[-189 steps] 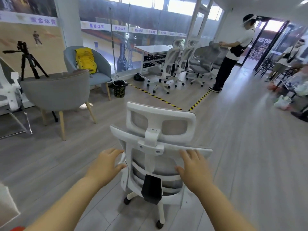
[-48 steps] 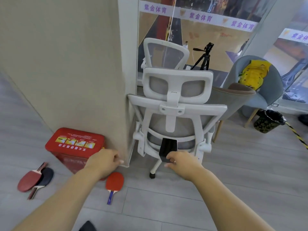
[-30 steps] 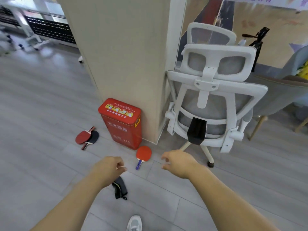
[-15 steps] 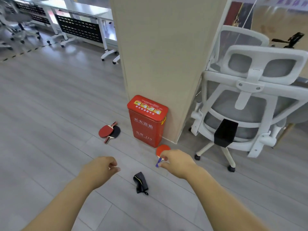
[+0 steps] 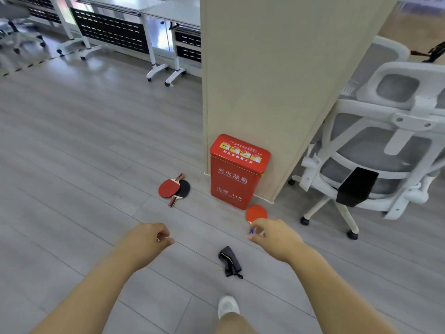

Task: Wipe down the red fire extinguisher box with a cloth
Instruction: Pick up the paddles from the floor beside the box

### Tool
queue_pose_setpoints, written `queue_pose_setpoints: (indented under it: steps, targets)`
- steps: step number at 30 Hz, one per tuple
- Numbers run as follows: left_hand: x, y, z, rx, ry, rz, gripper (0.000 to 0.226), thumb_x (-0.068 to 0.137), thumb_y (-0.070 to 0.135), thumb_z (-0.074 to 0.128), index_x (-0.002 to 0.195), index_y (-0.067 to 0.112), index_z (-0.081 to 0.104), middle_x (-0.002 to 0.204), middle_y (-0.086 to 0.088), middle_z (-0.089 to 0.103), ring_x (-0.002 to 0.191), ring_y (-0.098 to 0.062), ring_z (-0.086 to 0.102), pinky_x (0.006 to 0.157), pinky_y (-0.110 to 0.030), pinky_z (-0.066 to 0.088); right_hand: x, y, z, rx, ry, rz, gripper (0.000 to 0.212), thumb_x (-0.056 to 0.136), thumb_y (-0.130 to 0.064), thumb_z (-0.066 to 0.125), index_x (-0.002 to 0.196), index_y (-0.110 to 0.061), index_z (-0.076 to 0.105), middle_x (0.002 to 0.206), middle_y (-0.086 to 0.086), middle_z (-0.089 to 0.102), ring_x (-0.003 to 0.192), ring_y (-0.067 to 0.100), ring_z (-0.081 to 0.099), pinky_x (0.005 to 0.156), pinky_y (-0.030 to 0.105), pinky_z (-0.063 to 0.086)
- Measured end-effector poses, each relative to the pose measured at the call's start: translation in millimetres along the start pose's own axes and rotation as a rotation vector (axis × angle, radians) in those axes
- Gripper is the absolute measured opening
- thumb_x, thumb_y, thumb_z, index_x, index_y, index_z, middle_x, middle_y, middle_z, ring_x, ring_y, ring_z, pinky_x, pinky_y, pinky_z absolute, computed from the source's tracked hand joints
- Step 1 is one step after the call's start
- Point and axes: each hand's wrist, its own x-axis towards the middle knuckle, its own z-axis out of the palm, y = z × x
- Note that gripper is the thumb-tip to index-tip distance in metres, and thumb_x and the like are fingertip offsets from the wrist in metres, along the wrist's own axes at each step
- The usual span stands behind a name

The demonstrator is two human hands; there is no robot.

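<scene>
Red box (image 5: 237, 172) stands unwiped, left hand (image 5: 149, 239) and right hand (image 5: 274, 237) loosely curled, empty; next, I'd stoop for the dark cloth (image 5: 230, 260).

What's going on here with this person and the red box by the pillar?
A person stands facing the red fire extinguisher box, which sits on the floor against a pillar. Nothing touches the box yet. The left hand and right hand reach forward, loosely curled, seemingly holding nothing. A dark cloth lies on the floor between them, untouched. Table tennis paddles lie beside the box.
</scene>
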Motion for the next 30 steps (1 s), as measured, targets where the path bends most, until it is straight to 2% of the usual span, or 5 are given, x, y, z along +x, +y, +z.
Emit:
queue_pose_setpoints:
  steps: [8, 13, 19, 25, 30]
  targets:
    - [78.0, -45.1, -29.7, 0.036, -0.055, -0.013, 0.016, 0.086, 0.049, 0.058, 0.088, 0.032, 0.059, 0.093, 0.012, 0.063, 0.089, -0.007, 0.058, 0.07, -0.021, 0.042, 93.7, -37.3, 14.7, 0.056, -0.056, 0.006, 0.037, 0.093, -0.042, 0.054, 0.126, -0.025, 0.055, 0.117, -0.005, 0.061, 0.105, 0.015, 0.056, 0.089, 0.031, 0.047]
    - [165.6, -75.1, -63.9, 0.056, -0.087, -0.065, 0.016, 0.086, 0.049, 0.058, 0.09, 0.033, 0.06, 0.094, 0.011, 0.063, 0.089, -0.009, 0.059, 0.072, -0.023, 0.044, 191.7, -69.9, 17.7, 0.11, -0.08, 0.008, 0.036, 0.093, -0.043, 0.053, 0.124, -0.025, 0.056, 0.115, -0.005, 0.062, 0.102, 0.014, 0.057, 0.087, 0.029, 0.046]
    - [264.0, -92.9, -88.6, 0.055, -0.146, -0.05, 0.014, 0.084, 0.049, 0.06, 0.089, 0.036, 0.06, 0.094, 0.011, 0.064, 0.09, -0.011, 0.06, 0.08, -0.028, 0.049, 276.3, -103.1, 11.2, 0.177, -0.101, 0.051, 0.035, 0.092, -0.042, 0.055, 0.122, -0.023, 0.057, 0.113, -0.004, 0.062, 0.099, 0.015, 0.058, 0.078, 0.025, 0.042]
    - [344.6, -121.1, -69.8, -0.059, -0.177, -0.039, 0.017, 0.085, 0.044, 0.062, 0.093, 0.029, 0.065, 0.092, 0.01, 0.067, 0.088, -0.01, 0.061, 0.075, -0.024, 0.045, 347.9, -109.9, 31.1, 0.184, -0.101, 0.097, 0.035, 0.091, -0.045, 0.055, 0.12, -0.027, 0.057, 0.111, -0.008, 0.062, 0.098, 0.013, 0.058, 0.085, 0.029, 0.048]
    - [418.7, -166.9, -22.3, -0.058, -0.265, -0.005, 0.01, 0.084, 0.04, 0.064, 0.084, 0.03, 0.061, 0.082, 0.01, 0.063, 0.081, -0.011, 0.059, 0.069, -0.021, 0.041, 412.0, -107.1, 80.9, 0.202, -0.09, 0.172, 0.034, 0.09, -0.047, 0.055, 0.119, -0.03, 0.057, 0.11, -0.012, 0.062, 0.096, 0.01, 0.058, 0.079, 0.026, 0.045]
